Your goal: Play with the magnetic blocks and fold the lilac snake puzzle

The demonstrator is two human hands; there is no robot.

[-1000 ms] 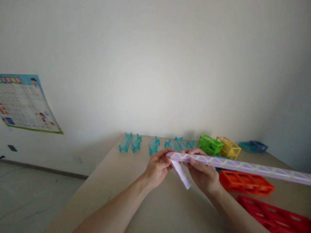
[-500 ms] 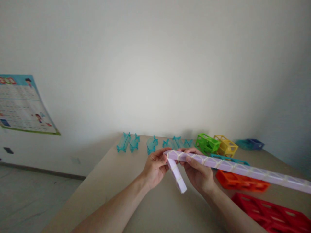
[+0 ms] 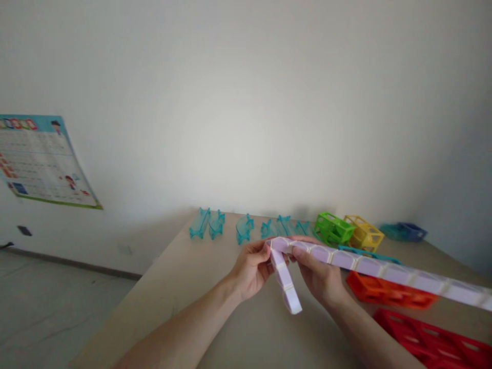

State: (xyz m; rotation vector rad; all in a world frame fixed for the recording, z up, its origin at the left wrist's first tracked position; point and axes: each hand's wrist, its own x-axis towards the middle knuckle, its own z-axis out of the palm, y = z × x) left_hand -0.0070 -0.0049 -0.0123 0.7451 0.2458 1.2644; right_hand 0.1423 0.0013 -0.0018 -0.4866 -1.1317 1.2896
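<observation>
A long lilac segmented snake puzzle (image 3: 348, 260) with pale seams is held in the air above the table. It bends sharply between the hands: a short arm points down toward me, and the long straight arm runs off the right edge of view. My left hand (image 3: 251, 271) pinches the bend with thumb and fingers. Just right of it, my right hand (image 3: 317, 274) is closed around the start of the long arm, thumb on the near side and fingers behind. Some fingertips of both hands are hidden by the puzzle.
Along the wall edge of the table (image 3: 184, 292) lie several translucent teal plastic pieces (image 3: 244, 229). To the right stand a green frame (image 3: 333, 229), a yellow frame (image 3: 362, 233) and a dark blue piece (image 3: 411, 231). Orange (image 3: 388, 290) and red frames (image 3: 434, 338) lie nearer me.
The view has shifted slightly, so things on the table appear a little further right. Both hands keep their grip on the puzzle, and its bend looks about the same.
</observation>
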